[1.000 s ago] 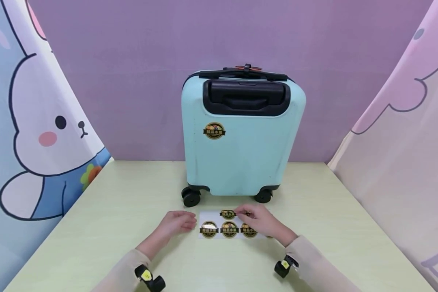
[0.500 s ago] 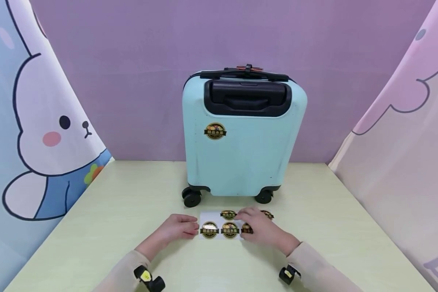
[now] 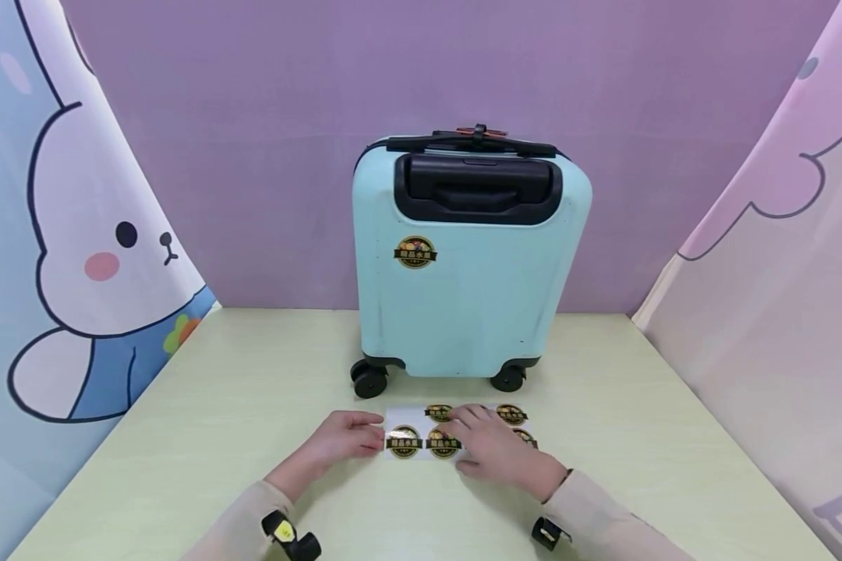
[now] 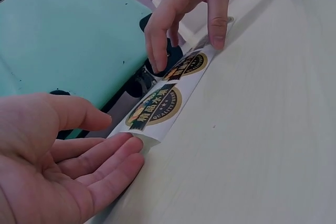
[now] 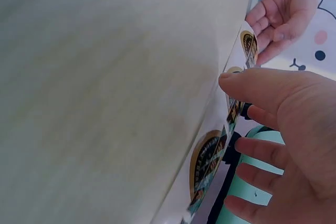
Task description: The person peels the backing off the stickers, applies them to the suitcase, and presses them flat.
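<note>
A white sheet of round black-and-gold stickers [image 3: 405, 415] lies on the table in front of a mint-green suitcase [image 3: 470, 304]. My left hand [image 3: 342, 440] is at the sheet's left edge. In the left wrist view its relaxed fingertips [image 4: 134, 148] touch the end of the sheet, while the thumb stays apart. My right hand [image 3: 497, 448] is over the middle of the sheet, fingers spread and slightly bent, covering some stickers. Its thumb [image 4: 217, 38] is at the near edge of the sheet. One matching sticker [image 3: 415, 252] is on the suitcase's upper left.
The suitcase stands upright on black wheels [image 3: 369, 382], with a black handle recess [image 3: 479, 191] at its top. Behind it is a purple backdrop [image 3: 274, 156]. Printed cloths [image 3: 112, 210] hang at both sides of the pale table [image 3: 267, 366].
My right hand has moved from the upper row of stickers down over the middle of the sheet, uncovering stickers at the right. My left hand has come slightly closer to the left edge.
</note>
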`<action>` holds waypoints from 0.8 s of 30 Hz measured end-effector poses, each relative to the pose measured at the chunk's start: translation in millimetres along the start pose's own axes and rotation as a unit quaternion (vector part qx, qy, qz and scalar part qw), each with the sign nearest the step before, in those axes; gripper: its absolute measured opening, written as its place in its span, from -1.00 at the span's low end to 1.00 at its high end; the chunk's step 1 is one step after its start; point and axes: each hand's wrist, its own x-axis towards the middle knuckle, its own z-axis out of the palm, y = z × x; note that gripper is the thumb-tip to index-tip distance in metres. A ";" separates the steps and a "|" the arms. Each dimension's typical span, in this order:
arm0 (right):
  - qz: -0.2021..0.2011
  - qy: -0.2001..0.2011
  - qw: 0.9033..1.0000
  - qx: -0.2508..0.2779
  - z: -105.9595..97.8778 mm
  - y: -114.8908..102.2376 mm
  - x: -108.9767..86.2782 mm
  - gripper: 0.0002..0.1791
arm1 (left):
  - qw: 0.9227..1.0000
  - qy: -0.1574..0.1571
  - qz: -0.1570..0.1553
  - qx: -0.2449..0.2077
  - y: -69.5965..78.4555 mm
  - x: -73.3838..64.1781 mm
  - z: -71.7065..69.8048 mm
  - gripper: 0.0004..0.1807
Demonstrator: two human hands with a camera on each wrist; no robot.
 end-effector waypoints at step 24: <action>0.005 0.158 0.987 -0.005 1.1 -10.9 14.2 -0.55 | 0.995 0.025 0.086 -0.051 25.4 -4.3 20.6 -0.45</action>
